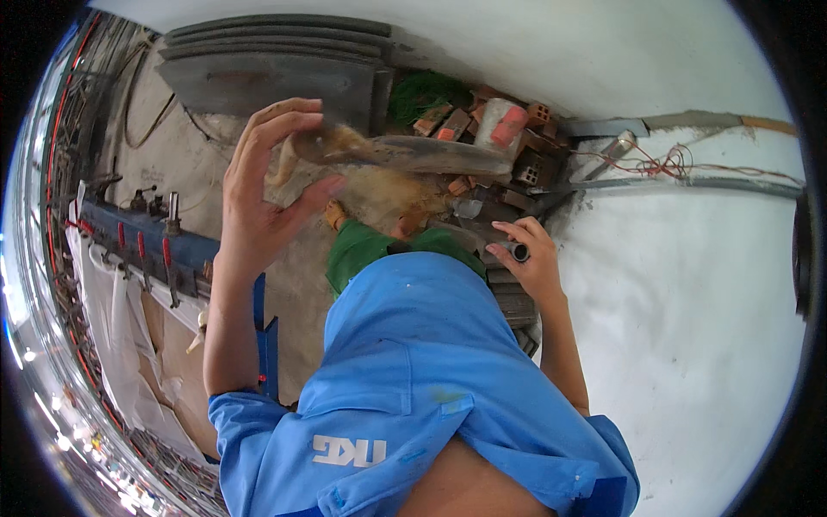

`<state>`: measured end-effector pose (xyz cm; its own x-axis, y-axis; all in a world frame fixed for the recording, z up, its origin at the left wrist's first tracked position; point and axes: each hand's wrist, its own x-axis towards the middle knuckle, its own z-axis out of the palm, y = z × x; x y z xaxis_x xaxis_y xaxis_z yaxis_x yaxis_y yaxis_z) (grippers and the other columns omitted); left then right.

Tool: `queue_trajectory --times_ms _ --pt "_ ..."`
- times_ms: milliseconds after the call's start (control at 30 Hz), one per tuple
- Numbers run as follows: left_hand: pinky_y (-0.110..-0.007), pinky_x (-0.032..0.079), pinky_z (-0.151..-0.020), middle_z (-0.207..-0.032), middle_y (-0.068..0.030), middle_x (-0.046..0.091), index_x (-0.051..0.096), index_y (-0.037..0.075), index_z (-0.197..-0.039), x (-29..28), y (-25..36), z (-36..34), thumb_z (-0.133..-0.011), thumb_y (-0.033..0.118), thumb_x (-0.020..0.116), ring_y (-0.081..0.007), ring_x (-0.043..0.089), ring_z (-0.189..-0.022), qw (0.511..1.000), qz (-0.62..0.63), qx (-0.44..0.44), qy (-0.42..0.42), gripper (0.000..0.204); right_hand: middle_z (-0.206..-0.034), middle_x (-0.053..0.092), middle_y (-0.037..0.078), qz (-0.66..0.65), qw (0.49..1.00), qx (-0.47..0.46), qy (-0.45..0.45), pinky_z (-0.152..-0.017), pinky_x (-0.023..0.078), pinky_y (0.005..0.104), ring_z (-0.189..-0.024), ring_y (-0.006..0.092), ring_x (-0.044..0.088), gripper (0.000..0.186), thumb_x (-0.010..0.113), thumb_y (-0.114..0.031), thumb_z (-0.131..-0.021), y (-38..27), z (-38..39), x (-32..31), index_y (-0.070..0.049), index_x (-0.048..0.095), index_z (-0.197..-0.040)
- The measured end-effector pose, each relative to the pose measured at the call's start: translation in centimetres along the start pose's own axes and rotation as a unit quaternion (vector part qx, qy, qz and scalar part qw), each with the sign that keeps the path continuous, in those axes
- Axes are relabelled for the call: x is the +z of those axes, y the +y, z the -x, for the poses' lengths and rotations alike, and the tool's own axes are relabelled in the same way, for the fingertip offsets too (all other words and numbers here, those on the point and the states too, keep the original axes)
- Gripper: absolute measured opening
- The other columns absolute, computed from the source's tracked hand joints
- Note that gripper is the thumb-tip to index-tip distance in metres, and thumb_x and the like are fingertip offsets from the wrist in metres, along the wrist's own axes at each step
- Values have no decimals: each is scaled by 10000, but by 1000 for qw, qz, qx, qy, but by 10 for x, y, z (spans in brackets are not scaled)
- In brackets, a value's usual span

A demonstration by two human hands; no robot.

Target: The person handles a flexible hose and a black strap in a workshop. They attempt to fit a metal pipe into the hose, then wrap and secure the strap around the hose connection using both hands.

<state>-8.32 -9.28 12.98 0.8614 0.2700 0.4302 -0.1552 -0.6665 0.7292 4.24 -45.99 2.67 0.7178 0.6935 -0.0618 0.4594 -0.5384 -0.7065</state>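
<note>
My left hand [265, 168] is raised at the left of centre, fingers and thumb spread apart. Just beyond its fingertips is a long brown object [422, 155], with a thicker, curled left end; it is motion-blurred, and I cannot make out its kind or whether the fingertips touch it. Lower and to the right, my right hand [536, 263] is closed round a short dark tube [519, 252], whose round open end faces up between thumb and fingers. The rest of the tube is hidden by the hand.
Dark grey sheets [267, 77] are stacked by the far wall. Bricks [538, 116], a white bucket [493, 125] and a green tangle [426, 95] lie piled beyond my hands. A workbench [146, 233] with red-handled clamps stands at left. Red wires [676, 164] hang along the white wall at right.
</note>
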Motion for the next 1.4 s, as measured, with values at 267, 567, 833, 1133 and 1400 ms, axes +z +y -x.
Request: queue_trajectory --times_ms 267,567,833,1133,1400 --pt "-393 497 -1028 -1335 -134 630 606 59 -1276 1 -11 28 -787 77 860 -270 611 -1236 995 30 -66 68 551 -918 607 56 -7 1000 10 -27 -724 493 314 -815 184 593 384 858 -134 -794 2 2 -2 -84 747 -1159" --pt "-385 487 -1027 -1351 -118 604 582 60 -1308 16 -22 57 -875 60 776 -221 581 -1266 979 75 -150 114 474 -924 638 59 3 999 -8 -47 -696 528 335 -788 208 643 378 855 -275 -814 5 -1 1 -103 755 -1136" --pt "-335 503 -959 -1145 -49 610 572 36 -1290 21 -25 61 -913 62 750 -146 594 -1069 972 81 -184 119 418 -929 644 62 -3 999 -7 -37 -691 534 326 -777 204 657 365 847 -266 -827 -2 0 8 -95 755 -1137" --pt "-302 496 -922 -1107 -41 606 570 25 -1270 24 -31 51 -937 46 713 -117 587 -1018 969 102 -185 126 364 -920 635 50 8 1000 -15 4 -666 535 315 -758 192 653 386 859 -253 -814 10 6 8 -121 753 -1161" --pt "-271 516 -858 -1097 -51 614 570 13 -1278 26 -25 42 -899 -28 731 -112 597 -961 970 104 -167 141 414 -905 634 58 5 1000 0 3 -696 530 333 -771 207 641 374 846 -259 -829 17 4 4 -124 752 -1164"
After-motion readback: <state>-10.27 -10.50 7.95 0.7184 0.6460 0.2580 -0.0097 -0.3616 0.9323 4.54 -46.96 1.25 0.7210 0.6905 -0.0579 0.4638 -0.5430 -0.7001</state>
